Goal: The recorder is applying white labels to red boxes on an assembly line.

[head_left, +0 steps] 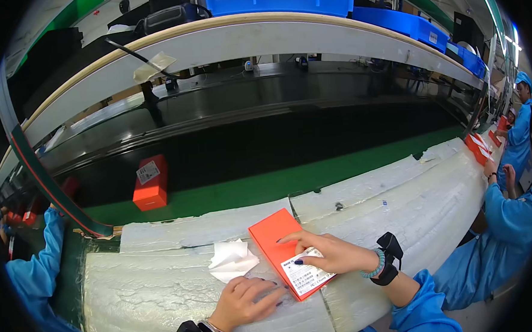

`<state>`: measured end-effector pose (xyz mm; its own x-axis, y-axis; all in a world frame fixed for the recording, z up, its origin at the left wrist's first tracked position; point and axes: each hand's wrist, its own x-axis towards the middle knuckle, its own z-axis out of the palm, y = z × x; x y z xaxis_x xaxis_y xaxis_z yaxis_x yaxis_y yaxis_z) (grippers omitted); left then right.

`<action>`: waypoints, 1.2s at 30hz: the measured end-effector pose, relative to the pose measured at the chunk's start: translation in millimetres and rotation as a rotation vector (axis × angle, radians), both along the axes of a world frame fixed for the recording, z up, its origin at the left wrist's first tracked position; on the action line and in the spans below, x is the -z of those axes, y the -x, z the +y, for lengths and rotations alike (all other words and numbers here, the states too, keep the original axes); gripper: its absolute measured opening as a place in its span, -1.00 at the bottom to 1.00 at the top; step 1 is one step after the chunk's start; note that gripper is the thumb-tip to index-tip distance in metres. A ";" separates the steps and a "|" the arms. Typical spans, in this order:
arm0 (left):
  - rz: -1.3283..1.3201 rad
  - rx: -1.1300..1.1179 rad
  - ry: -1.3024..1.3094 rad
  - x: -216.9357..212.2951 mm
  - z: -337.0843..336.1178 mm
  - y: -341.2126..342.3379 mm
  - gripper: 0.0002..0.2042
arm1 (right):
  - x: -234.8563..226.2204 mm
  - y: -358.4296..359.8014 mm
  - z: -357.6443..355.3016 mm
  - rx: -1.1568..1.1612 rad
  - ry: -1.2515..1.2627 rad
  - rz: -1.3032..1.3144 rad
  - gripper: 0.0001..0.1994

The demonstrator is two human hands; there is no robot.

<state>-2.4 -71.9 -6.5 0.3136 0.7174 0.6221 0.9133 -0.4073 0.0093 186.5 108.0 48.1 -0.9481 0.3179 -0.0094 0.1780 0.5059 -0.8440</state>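
A flat red-orange box [268,232] lies tilted on the padded worktop in front of me. On its near half is a white printed label [300,279]. My right hand [337,252] is over the box from the right, index finger stretched and thumb at the label, fingers apart. Palm down, my left hand [246,302] rests at the box's lower left edge with its fingers extended and nothing visible in them. A crumpled piece of white paper [232,261] lies just left of the box.
Beyond the worktop [163,279] runs a dark conveyor belt [264,127] carrying another red box [151,190]. A shelf [259,40] with blue bins [281,0] spans above it. Co-workers in blue sit close by: a sleeve [40,274] at left, another person [509,219] at right.
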 end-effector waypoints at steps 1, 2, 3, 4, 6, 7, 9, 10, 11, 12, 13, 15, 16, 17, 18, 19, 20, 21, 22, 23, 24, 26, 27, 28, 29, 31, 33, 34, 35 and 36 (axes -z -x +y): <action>-0.003 0.002 0.002 -0.4 -0.6 -1.3 -0.64 | 0.3 0.4 -0.4 -0.013 -0.009 -0.008 -0.48; 0.001 0.017 0.022 -0.4 -1.3 -2.2 -0.63 | 0.0 0.6 -0.4 -0.012 -0.008 -0.011 -0.48; 0.003 0.035 0.043 -0.6 -1.3 -2.6 -0.63 | -0.8 0.5 -0.4 -0.012 -0.009 -0.015 -0.49; 0.000 0.038 0.045 -1.2 -1.4 -2.0 -0.63 | -0.8 0.5 -0.3 -0.013 -0.010 -0.020 -0.50; 0.004 0.049 0.065 -3.1 -1.5 -0.8 -0.61 | 1.1 0.2 0.6 -0.019 -0.015 -0.014 -0.50; 0.003 0.050 0.067 -3.4 -1.4 -1.3 -0.61 | 1.7 -0.2 0.6 -0.028 -0.023 -0.005 -0.50; -0.001 0.059 0.074 -3.2 -1.2 -2.0 -0.61 | -1.0 -0.1 -0.2 -0.028 -0.016 -0.018 -0.50; -0.004 0.059 0.076 -2.2 -0.8 -2.5 -0.61 | -1.8 0.3 -0.2 -0.030 -0.011 -0.030 -0.50; 0.002 0.061 0.076 -0.9 -0.2 -3.2 -0.60 | -1.5 0.4 0.2 -0.030 -0.009 -0.032 -0.50; 0.009 0.064 0.074 -0.4 -0.2 -3.8 -0.59 | -1.6 0.4 0.0 -0.032 -0.014 -0.033 -0.50; 0.009 0.064 0.074 -0.8 -0.5 -4.1 -0.59 | -1.7 0.3 -0.2 -0.033 -0.018 -0.034 -0.50; 0.012 0.066 0.085 -2.2 -0.3 -4.3 -0.60 | -1.9 0.8 -0.4 -0.032 -0.022 -0.041 -0.50; 0.011 0.067 0.086 -3.2 0.1 -4.4 -0.60 | -1.8 1.2 -0.3 -0.032 -0.026 -0.047 -0.49; 0.004 0.070 0.089 -4.2 0.3 -4.7 -0.61 | -1.4 1.3 -0.2 -0.031 -0.025 -0.049 -0.49; -0.002 0.071 0.091 -4.9 0.3 -4.8 -0.62 | -1.4 1.6 -0.3 -0.032 -0.023 -0.057 -0.49; -0.002 0.070 0.091 -4.6 0.3 -4.6 -0.62 | -1.2 2.0 -0.5 -0.032 -0.021 -0.065 -0.50; -0.005 0.076 0.098 -3.9 0.3 -4.2 -0.63 | -0.8 2.6 -0.6 -0.033 -0.021 -0.065 -0.50; -0.007 0.084 0.102 -4.1 0.4 -4.7 -0.63 | -1.2 2.1 -1.3 -0.030 -0.022 -0.066 -0.50; -0.007 0.085 0.100 -4.7 0.5 -5.3 -0.63 | -1.7 1.4 -1.8 -0.027 -0.023 -0.068 -0.50; -0.008 0.090 0.104 -5.5 0.6 -5.9 -0.63 | -3.0 0.5 -2.4 -0.025 -0.025 -0.068 -0.50; -0.011 0.090 0.110 -5.2 0.9 -5.6 -0.63 | -3.4 1.1 -2.3 -0.025 -0.027 -0.070 -0.51; -0.013 0.087 0.115 -3.7 1.2 -4.9 -0.63 | -2.8 2.4 -1.7 -0.026 -0.028 -0.074 -0.52; -0.013 0.086 0.117 -3.9 1.3 -5.1 -0.63 | -2.8 2.3 -1.9 -0.029 -0.034 -0.067 -0.53; -0.012 0.086 0.115 -4.2 1.5 -5.5 -0.63 | -2.8 2.1 -2.0 -0.033 -0.040 -0.061 -0.54; -0.017 0.090 0.115 -4.6 1.9 -5.9 -0.64 | -2.8 1.8 -1.9 -0.032 -0.042 -0.060 -0.54; -0.022 0.091 0.116 -4.4 2.8 -5.7 -0.64 | -0.8 2.9 -0.7 -0.045 -0.098 -0.051 -0.56; -0.029 0.094 0.105 -4.8 3.5 -6.4 -0.64 | 3.5 3.1 0.1 -0.044 -0.118 -0.049 -0.57; -0.028 0.094 0.103 -5.2 3.5 -7.0 -0.64 | 5.6 2.8 0.1 -0.043 -0.137 -0.046 -0.58; -0.030 0.093 0.103 -5.4 3.5 -7.7 -0.64 | 7.1 2.5 0.4 -0.044 -0.140 -0.045 -0.58; -0.034 0.092 0.103 -5.2 3.3 -7.3 -0.64 | 8.6 3.5 0.6 -0.048 -0.147 -0.045 -0.59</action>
